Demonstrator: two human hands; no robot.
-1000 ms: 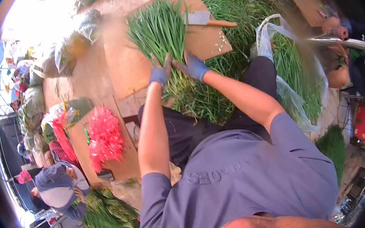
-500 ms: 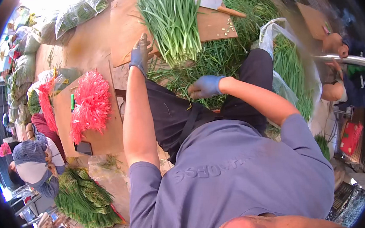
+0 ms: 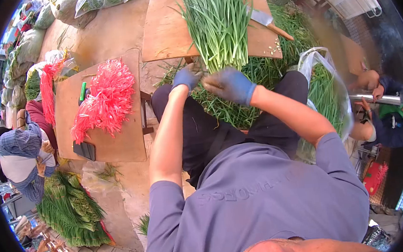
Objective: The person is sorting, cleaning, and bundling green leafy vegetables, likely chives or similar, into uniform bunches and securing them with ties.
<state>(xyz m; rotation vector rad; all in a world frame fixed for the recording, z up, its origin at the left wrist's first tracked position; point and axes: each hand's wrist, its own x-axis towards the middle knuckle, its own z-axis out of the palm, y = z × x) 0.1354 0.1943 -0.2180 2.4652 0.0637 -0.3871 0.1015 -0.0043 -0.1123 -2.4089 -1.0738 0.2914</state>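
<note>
A thick bunch of green chives lies on a wooden board, its pale cut ends toward me. Both hands wear blue gloves. My left hand and my right hand meet at the near end of the bunch, fingers closed on stalks there. A loose heap of chives covers my lap below the hands. A cleaver with a wooden handle rests on the board's right side.
A lower board at left holds a pile of red ties and a green marker. A plastic bag of chives stands at right. Chive bundles lie lower left beside a crouching person. Another person sits right.
My left hand came back from the board's left edge, and my right hand rose from my lap; both now meet at the bunch's near end. The view shifted.
</note>
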